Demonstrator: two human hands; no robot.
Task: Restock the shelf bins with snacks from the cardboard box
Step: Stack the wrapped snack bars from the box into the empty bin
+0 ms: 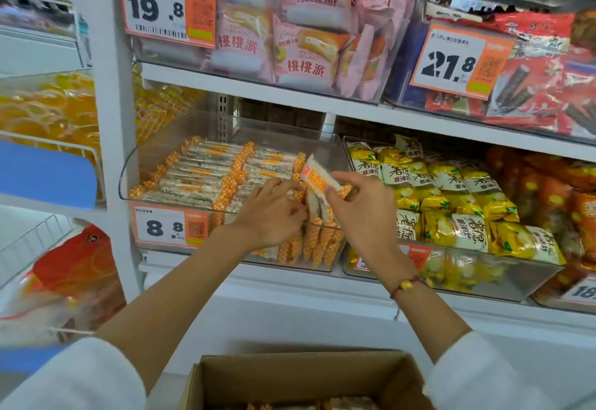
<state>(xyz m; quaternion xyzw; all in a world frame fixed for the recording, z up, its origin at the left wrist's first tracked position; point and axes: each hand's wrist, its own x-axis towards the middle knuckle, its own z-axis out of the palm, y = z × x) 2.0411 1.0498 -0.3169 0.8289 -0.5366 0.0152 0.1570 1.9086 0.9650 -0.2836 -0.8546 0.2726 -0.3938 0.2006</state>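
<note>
A snack aisle in a retail shop

White shelving [290, 93] is stocked with clear plastic bins [129, 164] in which packaged snacks are sorted by kind: pink pastry packs [306, 51], yellow bags [451, 203], orange-checked bars [200, 170]. Printed price tags [167, 6] with barcodes and figures such as 19.8, 21.8 and 8.8 are fixed to the bin fronts. An open cardboard box [306, 377] of stock is seen below.
</note>
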